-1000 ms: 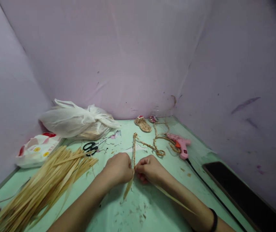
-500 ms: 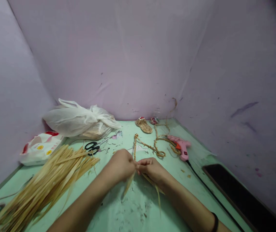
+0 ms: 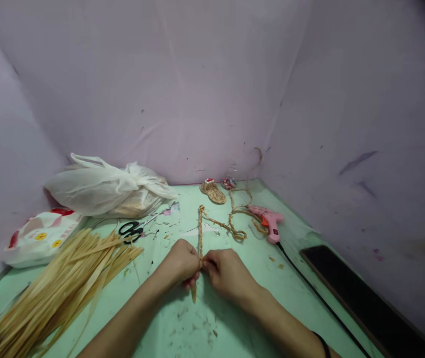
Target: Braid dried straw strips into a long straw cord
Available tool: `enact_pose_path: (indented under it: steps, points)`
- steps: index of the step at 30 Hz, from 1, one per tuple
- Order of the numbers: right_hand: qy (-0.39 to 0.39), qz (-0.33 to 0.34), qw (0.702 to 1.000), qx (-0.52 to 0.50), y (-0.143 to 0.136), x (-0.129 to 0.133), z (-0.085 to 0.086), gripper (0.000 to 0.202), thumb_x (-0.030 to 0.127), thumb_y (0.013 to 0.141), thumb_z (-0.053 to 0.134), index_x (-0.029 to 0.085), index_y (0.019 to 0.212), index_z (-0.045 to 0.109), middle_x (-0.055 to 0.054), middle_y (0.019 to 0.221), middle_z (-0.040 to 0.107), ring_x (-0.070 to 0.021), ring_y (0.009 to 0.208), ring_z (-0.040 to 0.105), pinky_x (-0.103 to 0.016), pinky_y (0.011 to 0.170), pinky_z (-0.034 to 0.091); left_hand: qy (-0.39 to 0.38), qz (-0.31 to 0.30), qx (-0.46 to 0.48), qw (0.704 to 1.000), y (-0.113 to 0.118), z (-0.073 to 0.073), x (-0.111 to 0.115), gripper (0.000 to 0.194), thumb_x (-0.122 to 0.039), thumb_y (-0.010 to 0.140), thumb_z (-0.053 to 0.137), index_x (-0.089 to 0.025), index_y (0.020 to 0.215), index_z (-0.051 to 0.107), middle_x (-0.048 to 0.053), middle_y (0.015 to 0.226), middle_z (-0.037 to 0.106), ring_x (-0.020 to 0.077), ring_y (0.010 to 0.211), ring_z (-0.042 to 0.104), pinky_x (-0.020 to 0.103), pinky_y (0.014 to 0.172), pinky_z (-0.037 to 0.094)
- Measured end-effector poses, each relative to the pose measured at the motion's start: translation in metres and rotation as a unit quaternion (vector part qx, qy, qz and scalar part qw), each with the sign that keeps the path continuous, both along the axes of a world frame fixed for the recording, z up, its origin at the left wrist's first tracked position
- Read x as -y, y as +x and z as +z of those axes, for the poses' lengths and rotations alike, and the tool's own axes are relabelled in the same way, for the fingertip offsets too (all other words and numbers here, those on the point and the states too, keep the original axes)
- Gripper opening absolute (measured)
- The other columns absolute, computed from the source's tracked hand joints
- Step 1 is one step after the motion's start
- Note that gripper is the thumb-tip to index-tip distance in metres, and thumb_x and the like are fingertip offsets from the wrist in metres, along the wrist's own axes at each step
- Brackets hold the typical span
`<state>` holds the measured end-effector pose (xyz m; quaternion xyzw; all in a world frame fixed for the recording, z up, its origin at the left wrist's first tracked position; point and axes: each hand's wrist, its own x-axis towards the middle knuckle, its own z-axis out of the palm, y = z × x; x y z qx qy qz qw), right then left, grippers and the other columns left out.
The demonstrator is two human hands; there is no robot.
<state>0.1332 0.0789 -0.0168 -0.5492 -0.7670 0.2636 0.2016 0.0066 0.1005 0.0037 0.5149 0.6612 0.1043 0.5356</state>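
A thin straw braid (image 3: 201,229) runs from a bend near the middle of the table down to my two hands. My left hand (image 3: 183,261) is closed, pinching the braid's near end, and a loose strand (image 3: 193,292) hangs below its fingers. My right hand (image 3: 224,271) pinches the same end from the other side, thumb and forefinger pressed together. The fingertips of both hands meet there, so the exact grip on each strand is hidden. Past the bend, the braid trails right into loops near the glue gun (image 3: 270,221).
Loose straw strips (image 3: 59,278) lie at left beside scissors (image 3: 132,231). Behind them are a white plastic bag (image 3: 104,186) and a soft white pack (image 3: 44,236). A small woven slipper (image 3: 214,192) lies at the back. A black phone-like slab (image 3: 346,283) and a cord occupy the right.
The camera view has shifted slightly right. My right hand has turned over, its back now more upward, and the strands that hung beneath it no longer show. Both hands still pinch the braid's end.
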Motion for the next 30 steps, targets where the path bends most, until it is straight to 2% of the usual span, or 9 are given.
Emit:
enact_pose_path:
  steps: [2,4,6,9,12,15,18,23,30]
  points:
    - [0.037,0.01,0.997,0.062,0.0,0.004,0.007,0.023,0.017,0.074,0.041,0.015,0.071,0.064,-0.006,0.069,0.065,-0.0121,0.061,0.054,-0.021,0.053,0.03,0.02,-0.015,0.001,1.0,-0.003,-0.001,-0.001,0.01,-0.008,0.053,0.043,-0.014,0.045,0.044,-0.003,0.03,0.039,0.0088,0.024,0.034,0.02,0.027,0.026]
    - [0.049,0.017,0.993,0.104,0.0,0.005,0.013,0.024,0.017,0.074,0.041,0.015,0.071,0.064,-0.007,0.069,0.065,-0.0132,0.062,0.056,-0.022,0.053,0.029,0.041,-0.026,0.046,0.998,-0.007,-0.004,-0.003,0.007,-0.01,0.052,0.045,-0.014,0.046,0.046,-0.005,0.031,0.037,0.0065,0.024,0.029,0.018,0.026,0.019]
    - [0.051,0.015,0.991,0.121,0.002,0.003,0.016,0.023,0.019,0.073,0.043,0.016,0.071,0.066,-0.006,0.068,0.065,-0.014,0.063,0.056,-0.023,0.053,0.029,0.051,-0.036,0.079,0.995,-0.011,-0.007,-0.004,0.004,-0.013,0.051,0.047,-0.014,0.047,0.049,-0.005,0.031,0.037,0.0054,0.024,0.026,0.018,0.026,0.015]
    - [0.023,-0.019,0.993,0.111,0.002,0.001,0.018,0.022,0.021,0.07,0.046,0.018,0.072,0.068,-0.006,0.068,0.066,-0.0145,0.061,0.056,-0.023,0.052,0.029,0.052,-0.052,0.074,0.995,-0.012,-0.01,-0.005,0.007,-0.014,0.049,0.046,-0.013,0.047,0.052,-0.005,0.03,0.036,0.006,0.024,0.025,0.019,0.026,0.014]
    - [-0.029,-0.063,0.993,0.097,-0.004,0.004,0.019,0.023,0.023,0.071,0.045,0.018,0.069,0.068,-0.007,0.063,0.066,-0.0144,0.056,0.056,-0.023,0.048,0.028,0.056,-0.039,0.062,0.996,-0.009,-0.008,-0.004,0.009,-0.013,0.047,0.043,-0.013,0.043,0.051,-0.004,0.028,0.034,0.006,0.024,0.025,0.02,0.027,0.015]
    - [0.006,-0.063,0.989,0.133,-0.014,0.013,0.021,0.024,0.023,0.072,0.045,0.016,0.069,0.067,-0.009,0.066,0.066,-0.0168,0.059,0.058,-0.024,0.049,0.03,0.025,0.002,0.029,0.999,-0.006,-0.003,-0.002,0.011,-0.015,0.047,0.042,-0.013,0.037,0.047,-0.003,0.026,0.033,0.0065,0.024,0.026,0.02,0.028,0.016]
    - [0.044,-0.034,0.979,0.195,-0.023,0.023,0.023,0.025,0.014,0.073,0.042,0.013,0.078,0.066,-0.012,0.075,0.065,-0.0177,0.064,0.06,-0.024,0.051,0.033,-0.008,0.029,0.03,0.999,-0.005,-0.001,0.0,0.013,-0.016,0.046,0.042,-0.013,0.034,0.045,-0.002,0.024,0.031,0.0065,0.023,0.026,0.019,0.027,0.015]
    - [0.017,-0.035,0.971,0.234,-0.031,0.035,0.025,0.023,0.009,0.072,0.044,0.009,0.087,0.062,-0.015,0.08,0.064,-0.0172,0.067,0.061,-0.022,0.054,0.039,0.001,0.029,0.141,0.99,-0.009,-0.004,-0.001,0.008,-0.013,0.044,0.045,-0.011,0.044,0.052,-0.002,0.031,0.04,0.0045,0.026,0.029,0.017,0.027,0.015]
    - [-0.025,-0.046,0.972,0.23,-0.044,0.05,0.021,0.045,0.008,0.071,0.046,0.003,0.116,0.048,-0.02,0.086,0.063,-0.0212,0.068,0.063,-0.024,0.052,0.042,-0.04,0.022,0.23,0.972,-0.014,-0.005,-0.003,0.012,-0.02,0.045,0.056,-0.011,0.051,0.053,-0.003,0.034,0.043,0.002,0.026,0.026,0.017,0.028,0.01]
